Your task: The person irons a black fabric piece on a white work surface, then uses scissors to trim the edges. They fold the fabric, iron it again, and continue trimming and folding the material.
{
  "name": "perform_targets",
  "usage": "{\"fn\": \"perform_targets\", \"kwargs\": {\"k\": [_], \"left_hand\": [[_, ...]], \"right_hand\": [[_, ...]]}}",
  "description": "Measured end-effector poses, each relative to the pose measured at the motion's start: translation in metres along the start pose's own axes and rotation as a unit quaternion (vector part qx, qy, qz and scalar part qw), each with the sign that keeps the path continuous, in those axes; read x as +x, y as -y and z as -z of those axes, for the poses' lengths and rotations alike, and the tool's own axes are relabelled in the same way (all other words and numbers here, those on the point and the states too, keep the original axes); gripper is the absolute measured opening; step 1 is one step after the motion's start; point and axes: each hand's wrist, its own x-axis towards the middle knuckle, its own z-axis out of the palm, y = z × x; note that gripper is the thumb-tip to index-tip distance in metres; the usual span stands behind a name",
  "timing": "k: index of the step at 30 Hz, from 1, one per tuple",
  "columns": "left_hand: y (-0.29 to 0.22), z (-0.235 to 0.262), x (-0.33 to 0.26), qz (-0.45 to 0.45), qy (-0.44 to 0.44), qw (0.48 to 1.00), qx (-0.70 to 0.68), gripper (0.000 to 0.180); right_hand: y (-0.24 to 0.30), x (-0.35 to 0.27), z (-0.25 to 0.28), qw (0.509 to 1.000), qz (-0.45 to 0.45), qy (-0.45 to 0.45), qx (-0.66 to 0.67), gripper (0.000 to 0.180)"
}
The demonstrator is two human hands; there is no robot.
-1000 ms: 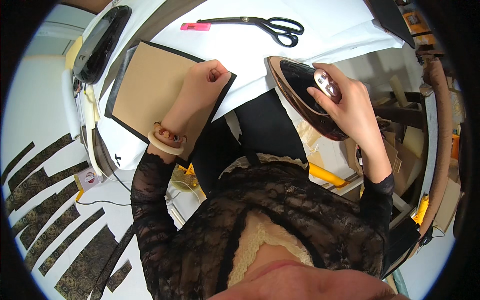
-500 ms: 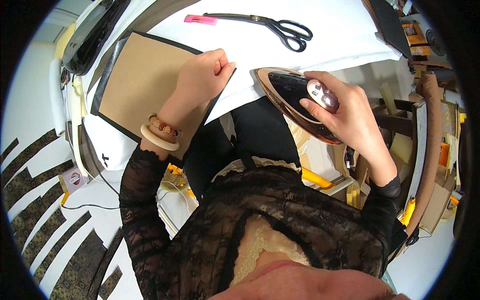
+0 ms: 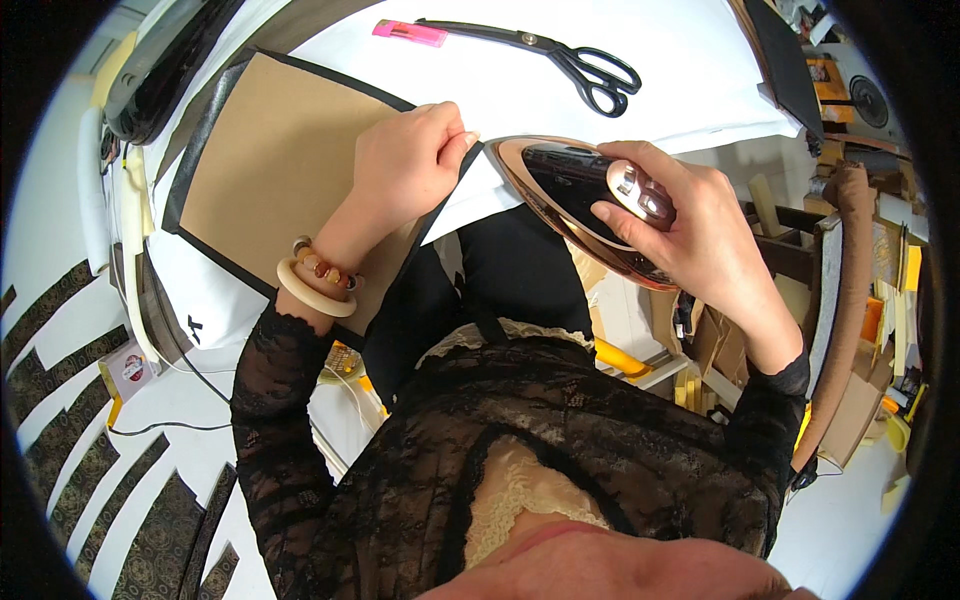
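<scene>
A tan board (image 3: 290,150) with a black material edge (image 3: 330,72) lies on the white-covered table. My left hand (image 3: 412,160) rests over its right corner, fingers curled in and thumb pressed to the black edge; what sits under the fingertips is partly hidden. Gripped by the handle in my right hand (image 3: 690,215) is a black and copper-coloured iron (image 3: 565,185). It points left, its tip close beside the board's corner and my left thumb. Whether the iron touches the cloth below cannot be told.
Black-handled scissors (image 3: 590,75) and a small pink case (image 3: 410,33) lie farther back on the white cloth (image 3: 690,70). Dark patterned strips (image 3: 160,540) are spread at lower left. Rolls, boards and a brown padded bar (image 3: 850,300) crowd the right side.
The iron has moved left in my right hand, bringing its tip nearer the board's corner. My left hand keeps its curled hold there. The whole view has shifted slightly.
</scene>
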Motion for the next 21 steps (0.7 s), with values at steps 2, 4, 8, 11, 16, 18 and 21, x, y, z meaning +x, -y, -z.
{"fn": "perform_targets", "kwargs": {"k": [2, 4, 8, 11, 16, 18, 21], "left_hand": [[0.001, 0.001, 0.0, -0.009, 0.003, 1.0, 0.007, 0.023], [0.003, 0.004, 0.001, 0.024, 0.006, 0.999, -0.031, 0.022], [0.018, 0.015, 0.003, 0.125, 0.04, 0.965, -0.226, 0.022], [0.017, 0.009, -0.011, 0.078, 0.047, 0.971, -0.22, 0.022], [0.004, 0.015, -0.02, -0.056, 0.027, 0.997, -0.044, 0.041], [0.0, 0.019, -0.024, -0.032, 0.051, 0.998, -0.012, 0.042], [-0.002, 0.031, -0.041, -0.031, 0.031, 0.996, -0.079, 0.042]], "right_hand": [[0.002, 0.001, 0.003, 1.0, -0.007, 0.0, 0.008, 0.038], [0.009, 0.004, 0.012, 0.999, -0.023, 0.0, 0.022, 0.034], [0.004, 0.011, 0.032, 0.997, -0.027, -0.065, 0.009, 0.043], [0.011, 0.034, 0.051, 0.987, 0.05, -0.136, 0.068, 0.043], [0.056, 0.117, 0.085, 0.951, 0.224, -0.209, -0.038, 0.049], [0.071, 0.174, 0.09, 0.927, 0.293, -0.236, 0.005, 0.045], [0.134, 0.272, 0.094, 0.857, 0.443, -0.115, 0.237, 0.05]]}}
